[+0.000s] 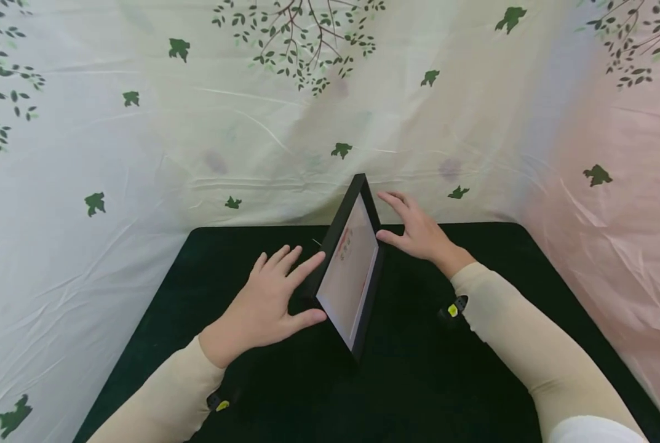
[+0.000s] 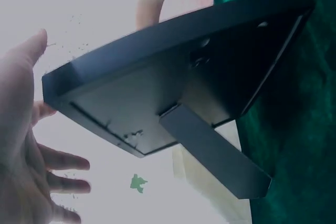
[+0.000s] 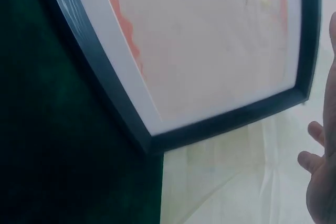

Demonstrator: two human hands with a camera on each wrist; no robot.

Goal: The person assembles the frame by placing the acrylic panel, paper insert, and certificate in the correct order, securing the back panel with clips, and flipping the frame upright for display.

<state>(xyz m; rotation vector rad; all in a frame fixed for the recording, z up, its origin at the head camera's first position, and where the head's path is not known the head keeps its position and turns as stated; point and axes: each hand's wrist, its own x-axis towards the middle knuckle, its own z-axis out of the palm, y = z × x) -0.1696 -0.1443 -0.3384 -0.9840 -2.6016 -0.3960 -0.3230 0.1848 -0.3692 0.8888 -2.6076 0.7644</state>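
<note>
A black picture frame (image 1: 352,264) with a pale mat stands tilted on the dark table, turned so that its glass faces right. Its back shows in the left wrist view, with the stand leg (image 2: 215,150) swung out. My left hand (image 1: 263,301) is spread at the frame's near left edge, index fingertip and thumb right at the border. At the far right edge is my right hand (image 1: 415,231), fingers extended and thumb tip close to the border. Neither hand curls round the frame. In the right wrist view the glass side (image 3: 210,51) fills much of the picture.
A dark green cloth (image 1: 451,381) covers the table. Pale curtains with leaf prints (image 1: 274,129) hang close behind it and along both sides. Each wrist wears a black band with a yellow mark (image 1: 453,309).
</note>
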